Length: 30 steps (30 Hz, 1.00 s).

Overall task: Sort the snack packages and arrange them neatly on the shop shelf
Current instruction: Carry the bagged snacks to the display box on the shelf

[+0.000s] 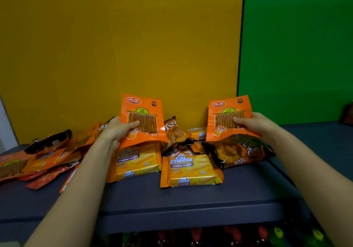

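Left hand [118,130], right hand [255,122] grip seemingly identical orange pouches [142,109] [227,111] above "Cal Cheese" wafers [191,170] [134,162].

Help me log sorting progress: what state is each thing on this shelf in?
Left hand: grips left orange plastic strip-snack packet, held upright.
Right hand: grips right orange plastic strip-snack packet, held upright.
Front yellow rectangular Cal Cheese wafer pack: lies flat, face up, on dark blue shelf.
Black-and-orange crinkled snack bag: lying down, not stood up.
Orange and red flat packets at left: jumbled, overlapping.
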Each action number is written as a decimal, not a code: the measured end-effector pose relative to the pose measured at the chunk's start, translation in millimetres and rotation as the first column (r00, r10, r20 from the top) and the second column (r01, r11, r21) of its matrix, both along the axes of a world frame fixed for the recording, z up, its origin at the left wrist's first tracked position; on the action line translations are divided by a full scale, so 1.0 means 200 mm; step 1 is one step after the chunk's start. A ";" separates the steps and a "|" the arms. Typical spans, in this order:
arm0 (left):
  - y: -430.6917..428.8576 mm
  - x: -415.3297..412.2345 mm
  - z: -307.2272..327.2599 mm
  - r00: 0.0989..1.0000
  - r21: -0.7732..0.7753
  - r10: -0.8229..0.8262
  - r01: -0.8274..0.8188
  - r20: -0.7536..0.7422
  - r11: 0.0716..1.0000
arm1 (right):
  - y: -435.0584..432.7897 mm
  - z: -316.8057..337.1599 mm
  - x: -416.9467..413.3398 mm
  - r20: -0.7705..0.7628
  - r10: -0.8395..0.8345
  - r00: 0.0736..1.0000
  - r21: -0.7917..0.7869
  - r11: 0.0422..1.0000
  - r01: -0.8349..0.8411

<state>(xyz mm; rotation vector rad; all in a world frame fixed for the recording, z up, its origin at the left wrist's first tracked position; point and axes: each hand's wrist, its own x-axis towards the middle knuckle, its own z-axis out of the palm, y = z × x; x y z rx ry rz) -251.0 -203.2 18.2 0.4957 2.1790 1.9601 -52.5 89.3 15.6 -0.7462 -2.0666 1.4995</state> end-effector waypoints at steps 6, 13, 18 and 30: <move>0.24 0.12 0.09 0.992 0.114 -0.122 0.120 0.011 0.986 | 0.12 -0.01 0.25 -0.087 -0.080 0.993 -0.081 0.994 0.073; 0.83 0.51 0.11 0.941 0.098 -0.337 0.333 0.028 0.938 | 0.41 0.01 0.80 -0.116 -0.250 0.961 -0.123 0.964 0.235; 1.29 0.95 0.05 0.871 0.069 -0.487 0.483 0.064 0.873 | 0.66 -0.01 1.31 -0.101 -0.385 0.917 -0.129 0.919 0.372; 2.31 2.04 -0.14 0.684 0.143 -0.718 0.704 0.131 0.696 | 1.27 -0.07 2.51 -0.049 -0.582 0.812 -0.143 0.808 0.571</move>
